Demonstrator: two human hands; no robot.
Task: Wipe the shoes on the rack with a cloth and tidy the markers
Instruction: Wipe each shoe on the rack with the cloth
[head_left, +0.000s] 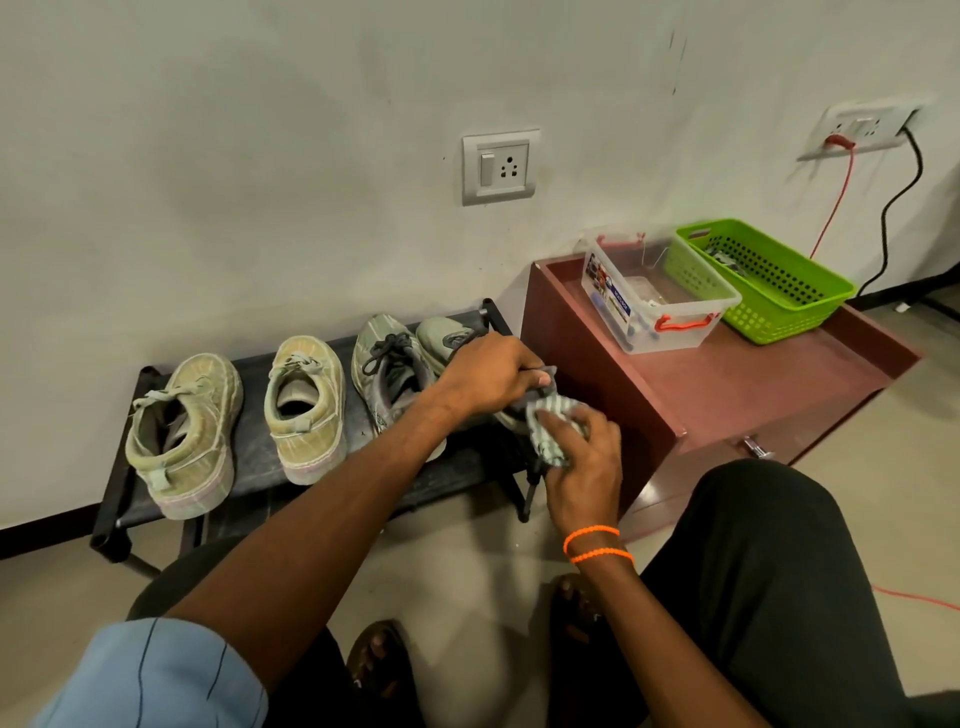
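Several shoes stand on a low black rack (119, 499): two yellow-green canvas shoes (182, 431) (306, 405) at the left and a grey-green laced trainer (384, 374) beside them. My left hand (488, 374) grips the rightmost grey-green trainer (447, 335) at its heel. My right hand (582, 462) holds a striped cloth (545, 421) bunched against that heel. The heel itself is mostly hidden by both hands. No markers can be made out; the clear box's contents are unclear.
A reddish-brown cabinet (727, 374) stands right of the rack, carrying a clear plastic box with red latches (654, 296) and a green perforated basket (763, 280). Wall sockets, a red cable and a black cable are on the wall. My knees and feet sit low in view.
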